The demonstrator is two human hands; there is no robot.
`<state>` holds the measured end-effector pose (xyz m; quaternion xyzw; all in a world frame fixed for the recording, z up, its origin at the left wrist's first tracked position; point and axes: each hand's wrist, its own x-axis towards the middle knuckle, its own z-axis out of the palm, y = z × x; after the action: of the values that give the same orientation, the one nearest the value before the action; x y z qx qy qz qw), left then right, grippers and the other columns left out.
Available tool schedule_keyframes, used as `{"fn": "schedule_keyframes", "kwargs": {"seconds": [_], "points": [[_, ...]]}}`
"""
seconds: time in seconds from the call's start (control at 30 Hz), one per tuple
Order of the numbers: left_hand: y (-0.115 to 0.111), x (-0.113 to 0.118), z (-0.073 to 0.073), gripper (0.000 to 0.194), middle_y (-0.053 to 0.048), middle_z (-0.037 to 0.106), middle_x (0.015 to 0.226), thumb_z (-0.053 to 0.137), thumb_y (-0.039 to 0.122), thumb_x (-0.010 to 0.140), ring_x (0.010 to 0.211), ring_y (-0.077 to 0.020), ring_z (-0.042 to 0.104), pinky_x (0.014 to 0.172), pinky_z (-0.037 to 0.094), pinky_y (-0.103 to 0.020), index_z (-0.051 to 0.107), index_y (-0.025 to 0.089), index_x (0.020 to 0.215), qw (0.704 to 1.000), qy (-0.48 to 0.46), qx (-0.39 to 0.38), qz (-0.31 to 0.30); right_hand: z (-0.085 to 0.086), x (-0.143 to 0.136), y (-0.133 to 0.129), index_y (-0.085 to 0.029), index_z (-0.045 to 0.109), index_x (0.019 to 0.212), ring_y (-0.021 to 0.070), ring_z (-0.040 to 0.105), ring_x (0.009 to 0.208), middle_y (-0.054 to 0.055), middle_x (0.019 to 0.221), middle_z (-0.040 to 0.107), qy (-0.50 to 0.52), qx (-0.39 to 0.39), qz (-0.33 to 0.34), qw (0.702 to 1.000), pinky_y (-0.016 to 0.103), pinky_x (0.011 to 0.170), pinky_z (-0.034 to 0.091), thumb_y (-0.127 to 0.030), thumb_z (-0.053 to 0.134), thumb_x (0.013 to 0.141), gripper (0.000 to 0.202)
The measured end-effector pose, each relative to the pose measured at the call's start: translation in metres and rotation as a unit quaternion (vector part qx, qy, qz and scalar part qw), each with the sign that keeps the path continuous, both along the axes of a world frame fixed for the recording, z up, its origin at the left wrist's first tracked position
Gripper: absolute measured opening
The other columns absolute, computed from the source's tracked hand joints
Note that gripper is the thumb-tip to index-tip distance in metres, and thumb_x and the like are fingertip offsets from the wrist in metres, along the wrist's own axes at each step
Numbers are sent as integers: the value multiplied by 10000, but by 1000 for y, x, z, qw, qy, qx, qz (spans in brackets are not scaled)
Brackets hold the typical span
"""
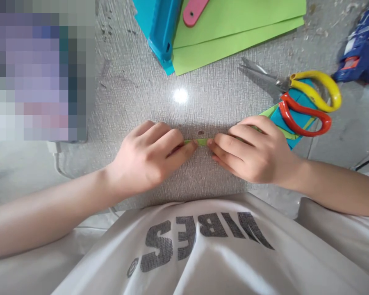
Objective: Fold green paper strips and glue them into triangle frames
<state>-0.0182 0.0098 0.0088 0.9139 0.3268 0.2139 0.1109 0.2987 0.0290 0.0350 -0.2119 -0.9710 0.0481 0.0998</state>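
A narrow green paper strip (203,142) runs between my two hands, low over the table in front of my shirt. My left hand (152,157) is closed on its left end, thumb and fingers pinched together. At the other end, my right hand (253,149) grips the strip with bent fingers. Most of the strip is hidden under the fingers; only a short piece shows in the gap. Just beyond my right hand lie scissors with one yellow and one red handle (306,119), resting partly on blue and green paper pieces (292,143).
Green paper sheets (233,47) lie at the top, with a blue plastic tool (164,37) and a pink-handled item (193,12) on or beside them. A dark blue glue gun (364,53) is at the far right. A white cable (58,164) runs at left, below a blurred-out area.
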Motion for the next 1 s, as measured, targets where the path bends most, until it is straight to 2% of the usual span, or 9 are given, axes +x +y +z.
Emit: {"fn": "schedule_keyframes", "kwargs": {"seconds": [0.17,0.4,0.53,0.67,0.8,1.0], "points": [[-7,4,-2,221,1,679,816,746,65,1082,724,-204,593,646,409,-402,801,270,1021,1000,-1,5,13,4,-6,0,-228,855,966,208,586,869,33,1069,856,-3,64,24,998,453,857,532,-173,742,1165,235],[-3,7,5,237,7,651,795,734,87,1114,702,-188,561,629,410,-391,769,255,951,998,16,60,1,4,-7,-1,-226,819,924,218,567,879,43,1040,827,3,52,18,998,470,866,518,-164,742,1141,238],[10,3,9,289,14,680,785,724,71,1138,703,-186,552,635,473,-365,753,245,908,993,38,103,-49,3,-6,0,-234,803,917,214,569,875,22,1039,828,6,34,11,999,456,873,516,-173,749,1146,243],[18,-2,8,321,20,706,815,654,50,1156,730,-178,580,673,491,-344,730,248,915,992,28,91,-77,3,-8,2,-228,798,886,213,580,859,23,994,825,22,38,8,999,441,848,527,-185,772,1141,260],[17,-3,8,200,20,702,820,734,81,1142,725,-178,601,651,470,-359,824,250,1085,994,26,78,-78,3,-8,3,-218,821,894,215,608,863,35,978,830,31,30,6,999,437,847,541,-208,785,1142,251],[12,-2,6,201,21,659,823,799,74,1049,721,-176,598,647,460,-377,840,267,1084,998,10,28,-53,-1,-9,5,-225,841,958,205,583,865,16,969,814,34,26,2,999,446,923,530,-255,790,1163,213]]}}
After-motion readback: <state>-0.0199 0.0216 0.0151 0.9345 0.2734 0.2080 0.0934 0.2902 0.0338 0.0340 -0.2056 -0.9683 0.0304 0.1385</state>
